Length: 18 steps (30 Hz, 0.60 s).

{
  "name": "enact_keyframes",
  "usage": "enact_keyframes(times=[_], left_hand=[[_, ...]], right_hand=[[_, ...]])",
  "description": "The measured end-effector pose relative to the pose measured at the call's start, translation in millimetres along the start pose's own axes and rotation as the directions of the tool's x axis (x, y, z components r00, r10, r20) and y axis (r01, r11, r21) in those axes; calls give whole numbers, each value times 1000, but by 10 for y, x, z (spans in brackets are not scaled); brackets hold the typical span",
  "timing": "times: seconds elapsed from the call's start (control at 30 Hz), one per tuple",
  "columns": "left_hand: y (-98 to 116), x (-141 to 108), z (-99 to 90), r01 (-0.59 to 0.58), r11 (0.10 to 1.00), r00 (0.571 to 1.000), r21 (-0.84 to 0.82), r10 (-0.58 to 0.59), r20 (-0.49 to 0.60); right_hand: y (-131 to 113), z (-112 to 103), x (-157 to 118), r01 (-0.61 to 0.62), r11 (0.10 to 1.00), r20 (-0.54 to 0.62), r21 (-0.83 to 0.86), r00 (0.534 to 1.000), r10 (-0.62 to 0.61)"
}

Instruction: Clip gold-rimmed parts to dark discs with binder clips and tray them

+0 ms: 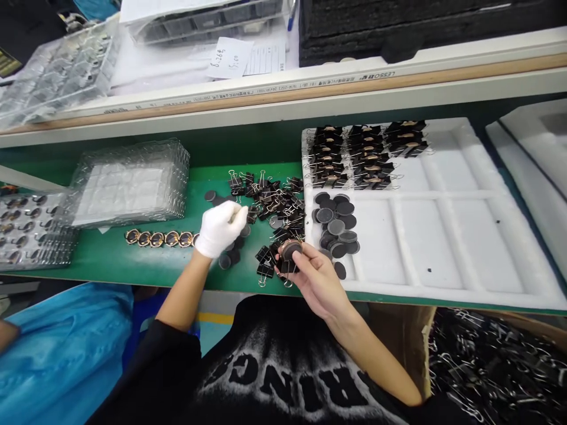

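Observation:
My left hand (pixel 221 229), in a white glove, is closed in a pinch above the green table. Its fingertips are beside a black binder clip (pixel 252 213); whether they grip anything is hidden. Bare, my right hand (pixel 319 277) pinches a round black disc (pixel 291 250) with a gold-coloured edge showing behind it. A binder clip (pixel 287 267) sits against the disc's lower side. Between and beyond the hands lies a heap of binder clips (pixel 277 198). Loose black discs (pixel 225 261) lie under and around the gloved hand.
A white foam tray (pixel 476 248) at right bears rows of clipped pieces (pixel 371 156) and a pile of black discs (pixel 339 227). Gold-rimmed round pieces (pixel 157 239) form a row at left, near stacked clear trays (pixel 133 183). A shelf edge (pixel 274 97) crosses behind. A person's blue sleeve (pixel 75 336) is lower left.

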State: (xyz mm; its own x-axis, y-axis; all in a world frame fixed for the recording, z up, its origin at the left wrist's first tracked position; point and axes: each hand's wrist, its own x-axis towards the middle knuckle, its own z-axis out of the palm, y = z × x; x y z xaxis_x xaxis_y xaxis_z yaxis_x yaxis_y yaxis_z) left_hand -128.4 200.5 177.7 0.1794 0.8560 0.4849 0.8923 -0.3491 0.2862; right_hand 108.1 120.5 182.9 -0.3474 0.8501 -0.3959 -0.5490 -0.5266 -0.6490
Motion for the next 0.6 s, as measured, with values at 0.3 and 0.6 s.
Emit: enact_keyframes(times=[0.3,0.6], left_hand=[[754,-389,-262,-65,900,998,-431,56,-32],[621,-283,-443,5,914,872,-405,195,449]], right_hand=[[-27,-99,-22,329,874,332,-358,920,-210],[-195,-255,-66,354,835,502,-421,858,-111]])
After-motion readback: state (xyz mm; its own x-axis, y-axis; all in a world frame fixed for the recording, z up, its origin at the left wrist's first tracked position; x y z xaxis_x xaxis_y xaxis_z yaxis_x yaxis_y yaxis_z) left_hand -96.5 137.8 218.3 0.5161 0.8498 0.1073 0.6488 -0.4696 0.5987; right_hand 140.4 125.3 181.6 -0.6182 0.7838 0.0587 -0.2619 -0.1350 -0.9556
